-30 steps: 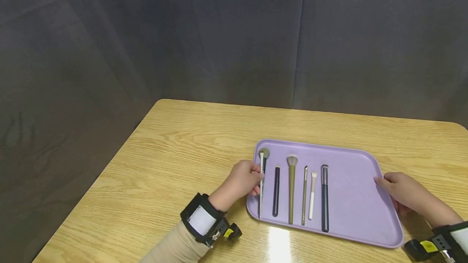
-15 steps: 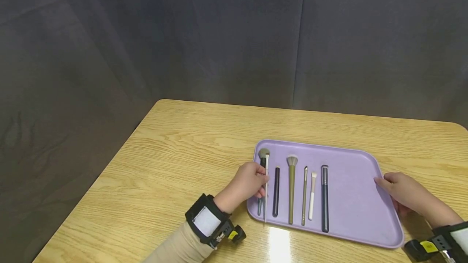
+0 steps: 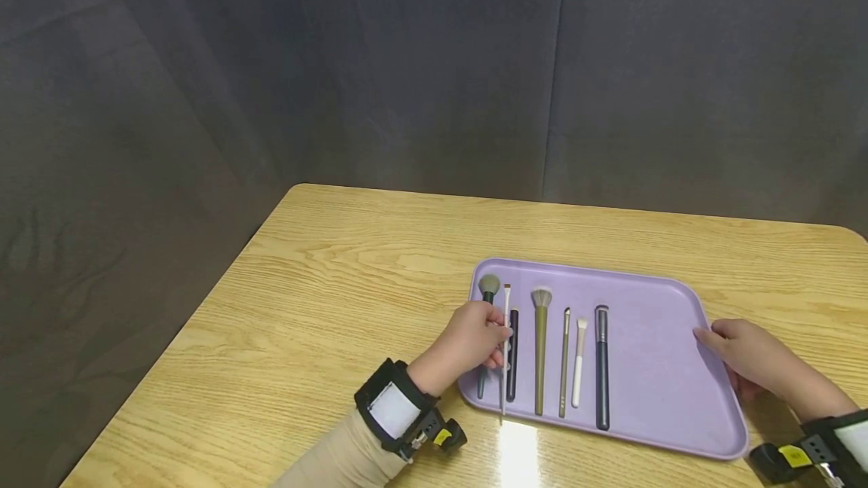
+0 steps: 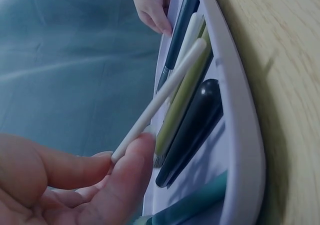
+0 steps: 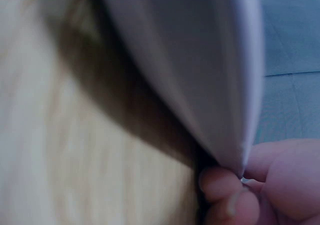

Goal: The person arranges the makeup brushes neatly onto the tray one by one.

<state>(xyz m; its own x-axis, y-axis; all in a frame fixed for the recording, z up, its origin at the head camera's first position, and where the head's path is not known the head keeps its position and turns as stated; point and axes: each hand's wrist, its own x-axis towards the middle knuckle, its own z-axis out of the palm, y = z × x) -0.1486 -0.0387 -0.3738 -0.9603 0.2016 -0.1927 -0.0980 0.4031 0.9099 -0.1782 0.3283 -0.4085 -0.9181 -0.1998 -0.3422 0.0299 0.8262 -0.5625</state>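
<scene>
My left hand [image 3: 468, 339] pinches a slim white makeup brush [image 4: 160, 96] between thumb and fingers. This brush hangs over the left part of a lilac tray [image 3: 667, 367], its bristles pointing away from me. Beneath the left hand lies a dark green brush [image 3: 489, 286] with a round grey head, partly hidden. Just right of the held brush is a black brush [image 3: 513, 367]. My right hand [image 3: 753, 356] grips the tray's right rim, thumb on top and fingers underneath, as the right wrist view also shows.
Further right on the tray lie an olive brush [image 3: 539, 356], a thin olive brush [image 3: 564, 367], a short white-handled brush [image 3: 577, 379] and a thick dark brush [image 3: 602, 375]. The tray stands on a wooden table [image 3: 353, 269]. A dark cloth [image 3: 407, 74] hangs behind.
My left hand has carried the white makeup brush rightward, from above the dark green brush to beside the black one. The right hand and tray have stayed in place.
</scene>
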